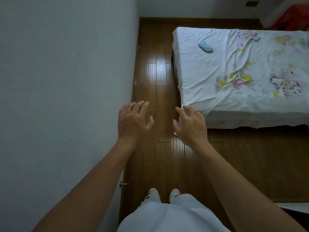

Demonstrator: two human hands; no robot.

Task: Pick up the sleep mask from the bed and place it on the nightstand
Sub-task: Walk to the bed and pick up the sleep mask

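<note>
Left hand: my left hand (133, 121) is out in front of me, fingers spread, nothing in it, hovering over the wooden floor (160, 91) beside the wall (66, 81).
Right hand: my right hand (190, 126) is spread wide too, holding nothing, up by the near corner of the bed (217, 114).
Sleep mask: the blue sleep mask (205, 46) lies flat on the floral sheet (242, 72), near the far left corner, well apart from both hands.
Nightstand: I can't pick it out in this view.
Progress: nothing done yet, I'd say; the approach, the pickup, the carry and the placing are all left.
</note>
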